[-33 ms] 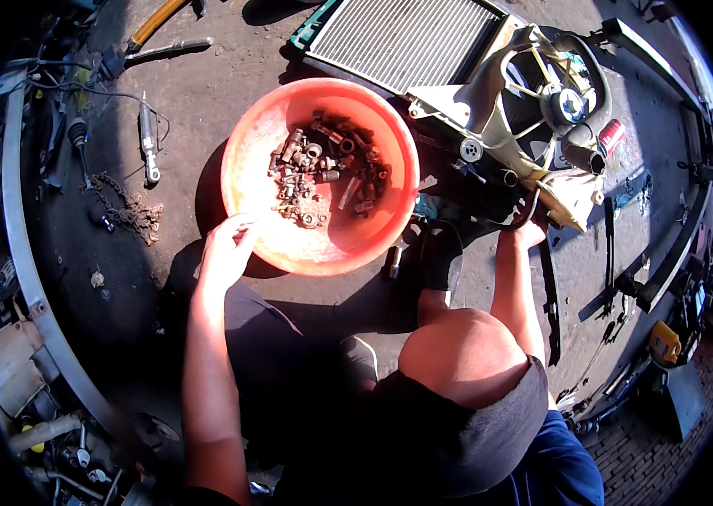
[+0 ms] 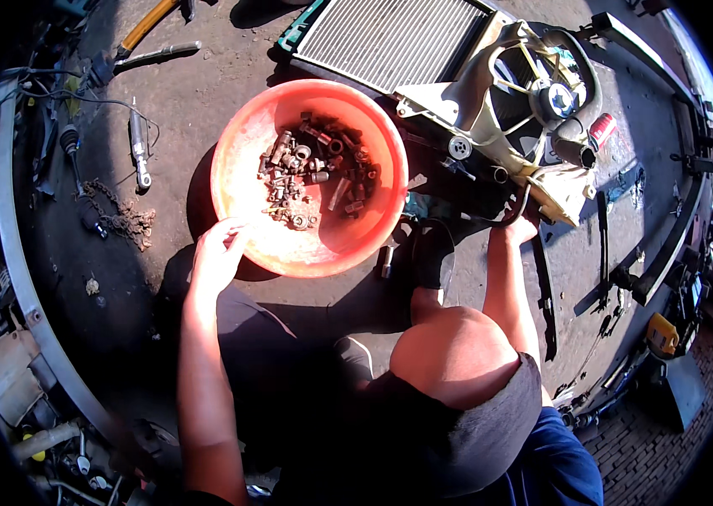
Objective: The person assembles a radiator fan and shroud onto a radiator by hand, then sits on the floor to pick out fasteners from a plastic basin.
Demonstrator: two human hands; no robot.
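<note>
A wide red plastic basin [image 2: 226, 181] sits in front of me, holding a heap of rusty bolts, nuts and sockets [image 2: 314, 164]. At its near left rim is my left hand [image 2: 217, 251], fingers and thumb closed on the edge. My right hand [image 2: 522, 229] reaches under the near side of a pale plastic fan shroud [image 2: 479, 135], beside a dark curved hose [image 2: 515, 215]. Shadow and the parts around it hide its fingers, so its grip is unclear. My bent right knee [image 2: 453, 354] lies between my arms.
A radiator [image 2: 390, 42] lies behind the basin, joined to the shroud's area. A ratchet-like tool [image 2: 139, 148], a chain [image 2: 129, 221] and a hammer with a wooden handle [image 2: 147, 25] lie leftward. Metal rails [image 2: 24, 278] edge the ground, and a red can [image 2: 602, 131] stands far right.
The whole scene sits slightly further left in the picture. Both hands keep their places against the basin and the shroud.
</note>
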